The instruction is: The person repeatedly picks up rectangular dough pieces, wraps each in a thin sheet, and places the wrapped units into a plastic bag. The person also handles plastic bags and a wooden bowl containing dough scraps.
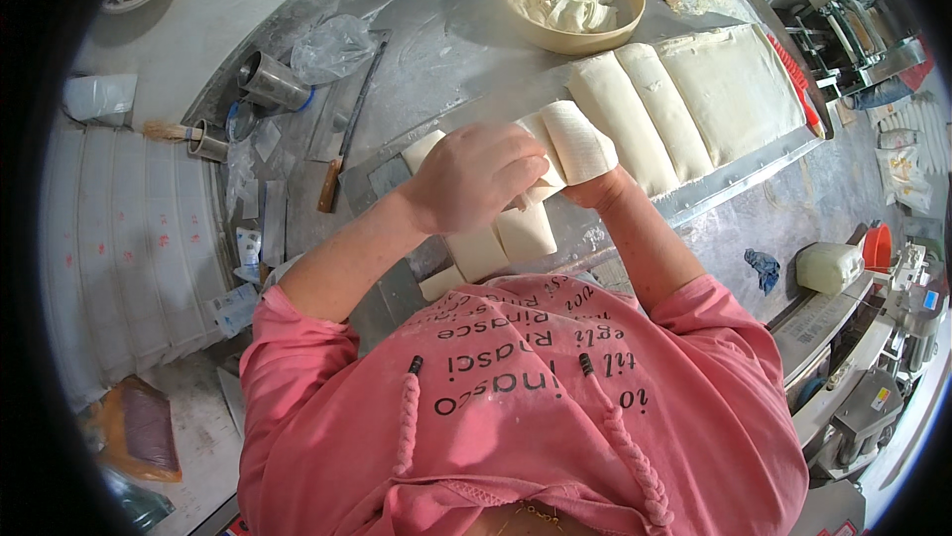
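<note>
My right hand supports a bent stack of thin dough sheets from below, its fingers mostly hidden behind it. My left hand is blurred, with fingers curled at the stack's left edge; whether it grips a sheet is unclear. Pale dust hangs in the air above it. Below the hands, cut dough stacks lie on a metal sheet, and another cut dough piece shows behind my left hand. To the right lie two long dough blocks, one wide and one narrower, beside a broad dough slab.
A large knife with a wooden handle lies left. Metal cups, one holding a brush, stand near a plastic bag. A round container holds dough scraps. A red-bristled brush borders the slab. Machinery stands right.
</note>
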Demonstrator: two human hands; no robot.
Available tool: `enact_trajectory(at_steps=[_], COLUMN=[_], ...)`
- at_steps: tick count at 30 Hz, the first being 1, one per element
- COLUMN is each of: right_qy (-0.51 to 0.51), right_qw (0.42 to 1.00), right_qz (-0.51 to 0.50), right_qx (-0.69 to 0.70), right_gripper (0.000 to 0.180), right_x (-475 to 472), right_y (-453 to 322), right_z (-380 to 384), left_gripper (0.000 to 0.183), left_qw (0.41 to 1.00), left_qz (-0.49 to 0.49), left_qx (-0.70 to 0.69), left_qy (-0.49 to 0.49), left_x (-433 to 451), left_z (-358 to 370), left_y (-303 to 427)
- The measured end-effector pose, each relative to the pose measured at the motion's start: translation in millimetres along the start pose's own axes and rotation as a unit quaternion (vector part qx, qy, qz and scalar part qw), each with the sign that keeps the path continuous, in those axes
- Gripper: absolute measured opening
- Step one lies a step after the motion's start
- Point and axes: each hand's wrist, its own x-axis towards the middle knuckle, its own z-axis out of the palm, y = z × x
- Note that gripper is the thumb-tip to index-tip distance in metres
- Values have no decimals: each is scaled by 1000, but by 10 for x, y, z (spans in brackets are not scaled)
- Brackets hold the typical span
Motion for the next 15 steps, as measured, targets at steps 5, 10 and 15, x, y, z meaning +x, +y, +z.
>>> enact_trajectory(at_steps=[5,10,15], right_qy=[22,3,36], right_qw=[998,998,865], right_qz=[-53,8,134], right_qx=[-38,58,483], right_gripper=[51,55,52], right_x=[-56,-82,-227], right_y=[326,424,712], right_z=[21,54,264], left_gripper=[11,14,21], left_qw=[973,799,843], left_qz=[-186,-437,-438], left_qx=[-138,-404,-300], left_qy=[-15,89,81], left_x=[39,183,635], left_z=[121,291,480], left_y=[-164,-522,-1370])
